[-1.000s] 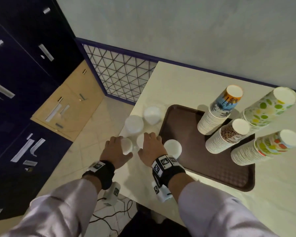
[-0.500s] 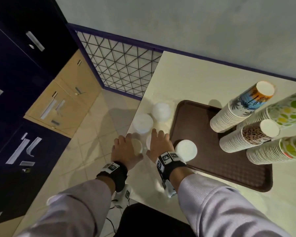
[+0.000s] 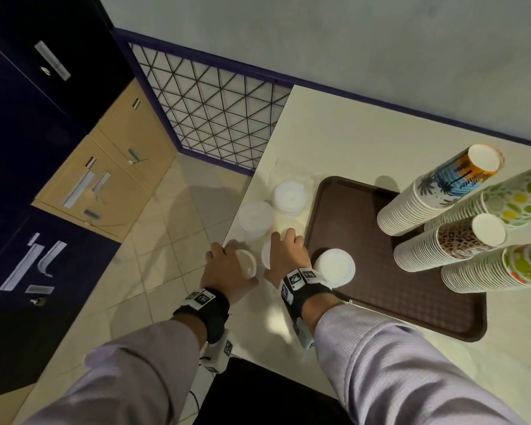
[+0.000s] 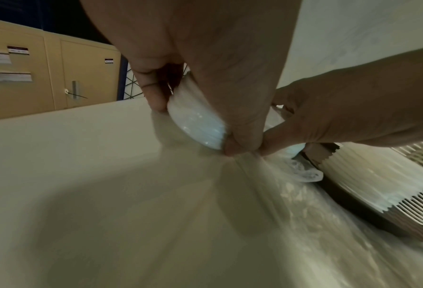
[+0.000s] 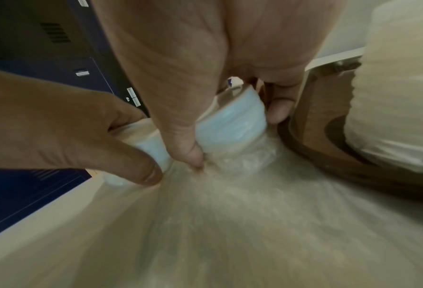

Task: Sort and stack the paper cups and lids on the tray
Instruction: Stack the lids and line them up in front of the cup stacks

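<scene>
On the pale desk (image 3: pixel 334 142), close to its left edge, your two hands are working just left of the brown tray (image 3: pixel 380 308). The tray carries four tall cup stacks (image 3: pixel 436 194) on its far right part, all leaning in this wide view, and one white lid stack (image 3: pixel 334 266) at its near left corner. Two more lid piles (image 3: pixel 272 207) stand on the desk beyond your hands, off the tray.

The risk, as I judge it, comes from the desk edge. The small lid stack (image 4: pixel 196 120) in your left hand (image 3: pixel 224 269) is very near this edge, so if some lids slip out while you lift, they may fall to the floor. The lids look thin and smooth; a loose squeeze could let the lower ones separate. Also, the tray rim is just beside your right hand, and a low carry may catch on it.

Your left hand comes from above, with fingers (image 4: pixel 153 93) and thumb curled around its tilted lid stack. Your right hand (image 3: pixel 285 256) does the same on a second small stack (image 5: pixel 232 118), its fingers (image 5: pixel 279 111) gripping both sides, thumb tip touching the desk. Both wrists point away from you, and the thumbs nearly meet.
</scene>
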